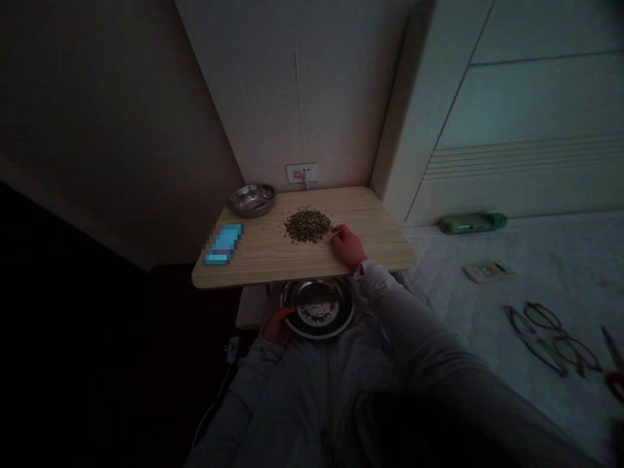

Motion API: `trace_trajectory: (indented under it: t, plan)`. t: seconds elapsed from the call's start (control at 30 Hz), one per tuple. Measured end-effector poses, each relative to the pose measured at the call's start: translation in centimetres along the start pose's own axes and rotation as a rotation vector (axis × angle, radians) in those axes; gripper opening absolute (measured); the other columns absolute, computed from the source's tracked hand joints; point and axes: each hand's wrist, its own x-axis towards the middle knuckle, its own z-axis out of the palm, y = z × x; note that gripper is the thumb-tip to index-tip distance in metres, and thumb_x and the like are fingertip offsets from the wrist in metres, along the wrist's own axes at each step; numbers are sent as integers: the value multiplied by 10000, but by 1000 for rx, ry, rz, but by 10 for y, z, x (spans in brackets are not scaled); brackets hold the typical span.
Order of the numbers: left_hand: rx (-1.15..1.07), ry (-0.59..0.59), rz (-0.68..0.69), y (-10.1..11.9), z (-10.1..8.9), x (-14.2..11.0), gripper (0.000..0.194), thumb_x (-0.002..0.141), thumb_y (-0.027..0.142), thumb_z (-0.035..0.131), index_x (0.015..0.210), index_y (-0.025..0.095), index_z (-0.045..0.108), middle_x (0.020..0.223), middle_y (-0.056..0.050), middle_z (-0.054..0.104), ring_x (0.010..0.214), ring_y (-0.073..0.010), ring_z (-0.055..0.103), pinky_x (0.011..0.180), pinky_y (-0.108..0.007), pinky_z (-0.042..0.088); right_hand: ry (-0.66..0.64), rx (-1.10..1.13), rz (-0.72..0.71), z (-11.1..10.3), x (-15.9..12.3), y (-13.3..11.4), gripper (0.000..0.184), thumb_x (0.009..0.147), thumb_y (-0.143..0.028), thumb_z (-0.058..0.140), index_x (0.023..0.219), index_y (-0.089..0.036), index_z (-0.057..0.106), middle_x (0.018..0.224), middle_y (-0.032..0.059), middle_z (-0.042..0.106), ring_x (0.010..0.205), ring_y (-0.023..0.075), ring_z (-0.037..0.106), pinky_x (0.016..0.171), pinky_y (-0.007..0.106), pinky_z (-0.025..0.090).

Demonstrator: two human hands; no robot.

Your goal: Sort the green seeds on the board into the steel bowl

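A spread pile of small dark dried bits [306,225], perhaps seeds, lies on a light wooden tabletop [273,263]. My right hand [348,246] rests at the pile's right edge, its fingers closed together; what the fingertips hold, if anything, is too small to make out. Below the table's front edge, over my lap, my left hand [277,326] grips the left rim of a shiny metal bowl [319,335]. Scattered dark bits lie on the bottom of that bowl. The left thumb lies over the rim, while the other fingers are mostly hidden.
A second metal bowl [251,200] stands at the table's back left, with a lit phone [224,245] before it. Behind is a wall socket [301,173]. On the bed to the right lie a green case [472,223], a pale remote [487,271], eyeglasses [541,338] and red-handled scissors [615,383].
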Motion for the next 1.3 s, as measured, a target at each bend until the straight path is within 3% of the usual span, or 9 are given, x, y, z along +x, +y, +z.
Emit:
trace_trajectory:
  t: [0.47, 0.87, 1.3]
  plan:
    - [14, -10, 35, -1, 0, -1, 126, 519, 129, 599, 634, 169, 633, 647, -57, 672, 1010, -303, 529, 863, -385, 416, -73, 41, 6, -2, -1, -2, 258, 706, -232, 399, 923, -185, 532, 757, 27, 630, 720, 159, 544, 690, 291, 398]
    - [30, 2, 53, -1, -2, -1, 145, 523, 135, 613, 665, 160, 626, 737, -67, 681, 1026, -312, 516, 846, -382, 429, -133, 92, -12, -3, -2, -2, 234, 688, -223, 418, 876, -190, 553, 694, 1, 628, 677, 137, 536, 682, 275, 397]
    - [10, 31, -5, 3, 5, -6, 125, 524, 122, 587, 641, 150, 625, 653, -58, 674, 977, -295, 550, 826, -375, 441, -205, 158, -37, -3, -4, -1, 207, 660, -220, 441, 824, -180, 559, 642, -15, 613, 626, 121, 518, 632, 243, 388]
